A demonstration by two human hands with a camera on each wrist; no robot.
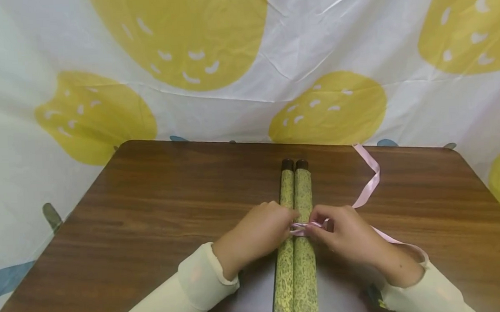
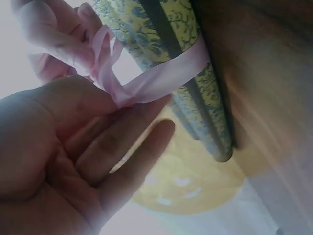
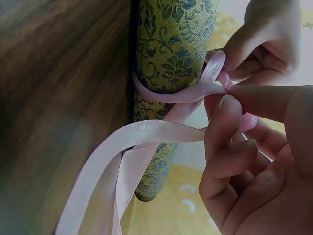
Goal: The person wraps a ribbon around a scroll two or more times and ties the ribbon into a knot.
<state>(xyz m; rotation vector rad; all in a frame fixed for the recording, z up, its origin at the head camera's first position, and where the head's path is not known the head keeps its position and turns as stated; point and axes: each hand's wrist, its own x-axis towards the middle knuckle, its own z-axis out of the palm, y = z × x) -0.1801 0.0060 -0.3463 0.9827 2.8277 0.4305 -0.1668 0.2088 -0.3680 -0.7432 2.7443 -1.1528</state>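
Note:
Two slim rolls of a scroll (image 1: 304, 274), covered in green-gold floral brocade with dark end knobs, lie side by side lengthwise on the table. A pink satin ribbon (image 2: 166, 78) goes around both rolls near their middle. On the left side, my left hand (image 1: 259, 225) pinches the ribbon between thumb and fingers just above the rolls. From the right, my right hand (image 1: 349, 230) pinches a small loop of it with thumb and forefinger. In the right wrist view, loose lengths of ribbon (image 3: 105, 149) trail from that hand.
The brown wood-grain table (image 1: 151, 202) carries everything. One ribbon tail runs over it to the far edge. A white cloth (image 1: 231, 115) with yellow fruit prints hangs behind and at the sides. Beside the right sleeve lies a small dark object (image 1: 375, 295), partly hidden.

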